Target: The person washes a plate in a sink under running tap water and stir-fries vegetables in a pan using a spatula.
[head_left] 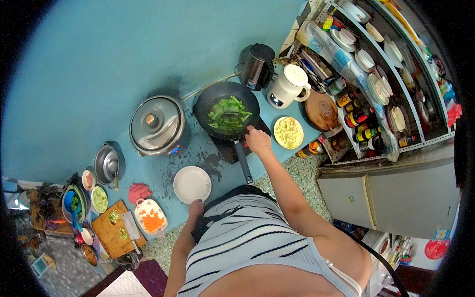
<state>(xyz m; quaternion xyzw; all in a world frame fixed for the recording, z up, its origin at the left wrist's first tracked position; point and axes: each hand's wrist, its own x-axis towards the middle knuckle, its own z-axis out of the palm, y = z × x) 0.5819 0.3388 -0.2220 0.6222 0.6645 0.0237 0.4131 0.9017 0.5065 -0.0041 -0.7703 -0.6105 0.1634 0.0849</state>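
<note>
My right hand (258, 140) is closed around the handle of a cooking spatula (236, 117), whose head is among the chopped green vegetables (225, 110). They lie in a dark frying pan (202, 106) on a black cooktop (222, 147); the pan's handle points toward me. At the counter's front edge, my left hand (196, 208) is closed at the near rim of a white plate (192, 184); its fingers are partly hidden. The plate has no food on it. Right of the pan sits a bowl of pale yellow-green chopped food (288, 132).
A lidded steel pot (157, 124) stands left of the pan. Behind are a black kettle (258, 67) and a white lidded jug (288, 86). At left lie a cutting board (106, 235), a cleaver (130, 226) and a dish of orange pieces (151, 218). Shelves (420, 123) rise at right.
</note>
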